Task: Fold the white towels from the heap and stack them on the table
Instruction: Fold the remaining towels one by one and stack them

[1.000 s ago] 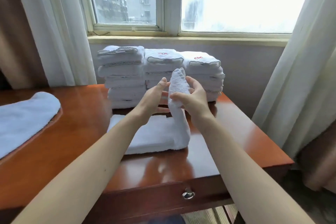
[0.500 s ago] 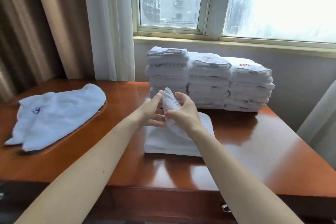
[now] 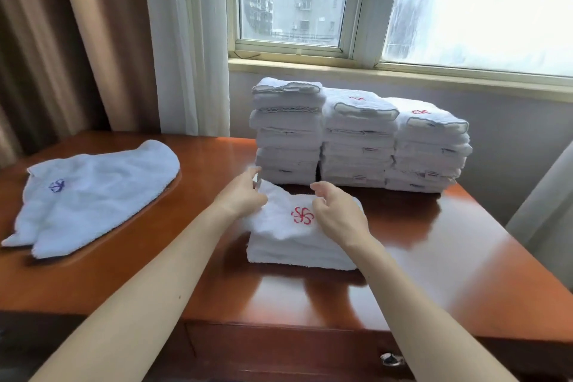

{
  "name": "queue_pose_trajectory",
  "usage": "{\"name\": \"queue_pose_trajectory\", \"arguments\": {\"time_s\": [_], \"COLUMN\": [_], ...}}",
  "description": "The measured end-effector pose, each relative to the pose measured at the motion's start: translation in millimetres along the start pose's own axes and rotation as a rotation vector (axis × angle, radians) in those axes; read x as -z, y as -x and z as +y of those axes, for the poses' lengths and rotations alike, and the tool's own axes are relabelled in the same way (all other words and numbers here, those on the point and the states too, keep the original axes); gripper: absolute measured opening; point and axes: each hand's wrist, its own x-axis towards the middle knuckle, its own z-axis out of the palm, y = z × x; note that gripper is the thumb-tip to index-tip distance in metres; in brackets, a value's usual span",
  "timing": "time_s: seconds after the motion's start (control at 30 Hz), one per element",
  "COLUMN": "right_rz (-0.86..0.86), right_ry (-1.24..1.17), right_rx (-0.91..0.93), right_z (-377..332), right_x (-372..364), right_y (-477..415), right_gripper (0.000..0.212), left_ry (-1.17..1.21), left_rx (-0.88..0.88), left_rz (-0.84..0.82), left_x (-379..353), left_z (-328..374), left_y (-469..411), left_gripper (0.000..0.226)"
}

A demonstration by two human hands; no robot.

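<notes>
A: Change from half a second back?
B: The flap held up between the hands is down now, flat on the towel [image 3: 294,245], red emblem [image 3: 302,215] showing.
A: Layout, big to small.
B: Wooden surface [image 3: 434,257]. Three stacks [image 3: 359,139] of folded towels at its far edge, under the window. Heap [image 3: 93,192] of unfolded ones far left, well apart. The towel lies mid-surface, just before the stacks, long axis left to right.
A: Hands?
B: Left hand [image 3: 245,195] pinches the towel's far-left corner, close to the foot of the left stack. Right hand [image 3: 338,214] hovers over the right half, fingers loosely curled, no cloth seen between them. Touching or not, can't tell.
A: Next move hangs on what?
B: Likely the lift onto a stack. The towel sits directly under both hands, stacks straight beyond it, and the left hand is nearer to them. It needs a grip at each short end to keep the folds shut.
</notes>
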Motion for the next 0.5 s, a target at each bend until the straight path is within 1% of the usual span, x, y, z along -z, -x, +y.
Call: {"name": "queue_pose_trajectory", "arguments": {"time_s": [0.07,0.1,0.17,0.2,0.23,0.27,0.33,0.37,0.5], "right_rz": [-0.066,-0.097,-0.160,-0.188,-0.206,-0.211,-0.190,-0.174,-0.149], "right_ry": [0.240,0.353,0.471,0.485,0.489,0.494,0.496,0.484,0.447], "right_rx": [0.045,0.076,0.087,0.079,0.077,0.083,0.097,0.100,0.143], "right_z": [11,15,22,27,32,37,46,49,56], "right_x": [-4,-8,-16,-19,-21,-22,-22,-22,-23], "right_y": [1,2,4,5,5,5,6,5,0], "right_gripper": [0.045,0.043,0.045,0.048,0.050,0.052,0.057,0.059,0.058], "left_ry": [-0.227,-0.264,-0.308,-0.394,-0.512,-0.606,-0.623,-0.591,-0.566], "left_rx": [-0.129,-0.234,-0.419,-0.467,-0.482,-0.460,-0.378,-0.363,-0.379], "left_rz": [0.132,0.175,0.135,0.082,0.024,-0.048,-0.167,-0.180,-0.122], "left_x": [-8,-13,-27,-33,-40,-45,-51,-53,-57], "left_z": [4,8,15,16,15,11,0,-4,-8], "left_y": [-1,-1,0,0,-2,-5,-9,-10,-10], "left_gripper": [0.080,0.078,0.067,0.057,0.048,0.044,0.046,0.047,0.048]}}
